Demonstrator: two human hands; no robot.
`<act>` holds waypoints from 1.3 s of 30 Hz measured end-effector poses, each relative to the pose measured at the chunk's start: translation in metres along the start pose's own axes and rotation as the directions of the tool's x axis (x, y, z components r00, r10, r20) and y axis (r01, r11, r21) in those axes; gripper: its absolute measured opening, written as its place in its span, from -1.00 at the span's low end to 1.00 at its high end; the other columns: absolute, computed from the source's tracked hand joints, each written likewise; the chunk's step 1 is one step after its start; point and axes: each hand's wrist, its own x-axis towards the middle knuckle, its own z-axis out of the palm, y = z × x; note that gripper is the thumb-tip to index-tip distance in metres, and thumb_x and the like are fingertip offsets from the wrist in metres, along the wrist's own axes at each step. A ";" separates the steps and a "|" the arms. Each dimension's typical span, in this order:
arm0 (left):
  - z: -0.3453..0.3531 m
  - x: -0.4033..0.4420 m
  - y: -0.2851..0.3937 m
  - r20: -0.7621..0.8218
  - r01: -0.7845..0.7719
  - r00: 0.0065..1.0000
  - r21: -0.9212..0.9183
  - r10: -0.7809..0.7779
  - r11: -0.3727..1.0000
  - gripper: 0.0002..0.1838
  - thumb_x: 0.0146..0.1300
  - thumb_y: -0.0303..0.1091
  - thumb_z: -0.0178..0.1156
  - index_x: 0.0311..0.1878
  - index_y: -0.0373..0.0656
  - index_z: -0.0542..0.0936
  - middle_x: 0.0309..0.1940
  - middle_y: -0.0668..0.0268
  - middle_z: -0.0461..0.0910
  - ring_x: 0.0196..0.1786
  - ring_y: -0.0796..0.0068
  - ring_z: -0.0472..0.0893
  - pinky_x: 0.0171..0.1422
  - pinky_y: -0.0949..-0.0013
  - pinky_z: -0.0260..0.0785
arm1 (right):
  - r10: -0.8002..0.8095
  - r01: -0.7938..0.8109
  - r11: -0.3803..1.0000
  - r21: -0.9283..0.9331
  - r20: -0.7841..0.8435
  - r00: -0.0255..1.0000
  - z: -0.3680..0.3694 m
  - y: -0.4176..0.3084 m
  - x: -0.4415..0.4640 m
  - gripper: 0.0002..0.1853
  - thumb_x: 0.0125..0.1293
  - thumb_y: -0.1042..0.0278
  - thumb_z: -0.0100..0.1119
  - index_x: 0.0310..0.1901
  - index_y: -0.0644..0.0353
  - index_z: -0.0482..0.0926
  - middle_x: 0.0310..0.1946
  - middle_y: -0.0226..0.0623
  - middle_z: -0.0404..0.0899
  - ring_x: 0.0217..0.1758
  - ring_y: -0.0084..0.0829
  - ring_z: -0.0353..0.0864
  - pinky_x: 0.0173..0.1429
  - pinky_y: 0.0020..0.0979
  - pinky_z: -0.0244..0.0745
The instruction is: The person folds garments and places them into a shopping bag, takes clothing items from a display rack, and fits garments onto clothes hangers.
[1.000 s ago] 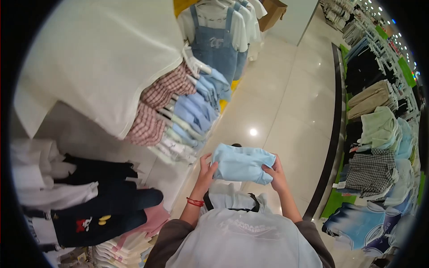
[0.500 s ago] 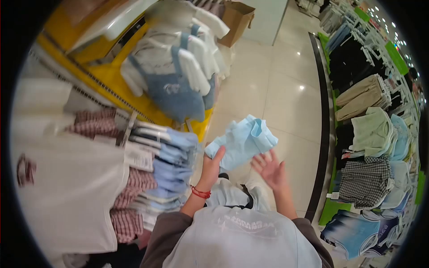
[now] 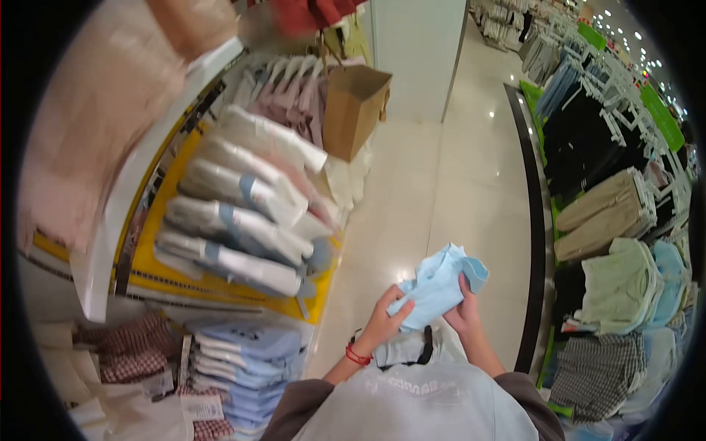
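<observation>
A light blue folded cloth is held in front of my body, above the pale floor tiles. My left hand grips its lower left side, with the thumb on top; a red bracelet is on that wrist. On the right side of the cloth, my right hand holds the edge, its thumb near a folded flap. Part of the fingers of both hands is hidden by the cloth.
White and blue garments hang at the left by a yellow panel. A brown paper bag hangs beyond them. Blue clothes hang at the lower left. Along the right runs a rack with beige trousers and a checked garment.
My right hand, open and off the cloth half a second ago, now grips it. The cloth sits lower and further right. The view has moved forward along the aisle.
</observation>
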 end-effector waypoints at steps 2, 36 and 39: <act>0.008 0.039 -0.001 0.011 -0.087 0.996 0.063 0.087 0.994 -0.84 0.23 -0.40 0.13 -0.35 -0.27 0.39 -0.45 0.33 0.35 -0.32 0.55 0.34 -0.14 0.50 0.22 | 0.060 -0.059 0.998 -0.017 0.054 0.997 0.009 -0.037 0.038 -0.44 0.36 0.00 -0.06 0.29 0.11 0.17 0.28 -0.25 0.25 0.36 -0.19 0.19 0.40 -0.06 0.07; -0.099 0.528 0.001 -0.321 0.293 0.873 0.947 0.368 0.131 -0.97 0.00 -0.42 0.08 -0.45 -0.06 0.49 -0.50 0.40 0.37 -0.24 0.43 0.43 0.42 -0.24 -0.16 | 0.780 0.924 -0.381 0.035 0.549 0.301 0.279 -0.139 0.675 -0.53 -0.17 0.43 0.24 -0.12 0.20 0.36 -0.24 -0.17 0.50 -0.19 -0.13 0.58 -0.26 -0.24 0.51; -0.098 0.534 0.002 -0.371 0.336 0.840 0.929 0.395 0.157 -0.99 -0.01 -0.41 0.12 -0.47 -0.05 0.49 -0.51 0.44 0.38 -0.26 0.48 0.44 0.41 -0.13 -0.05 | 0.891 0.900 -0.360 0.244 0.376 0.255 0.272 -0.107 0.711 -0.50 -0.18 0.45 0.25 -0.09 0.15 0.38 -0.28 -0.19 0.54 -0.29 -0.17 0.63 -0.32 -0.22 0.54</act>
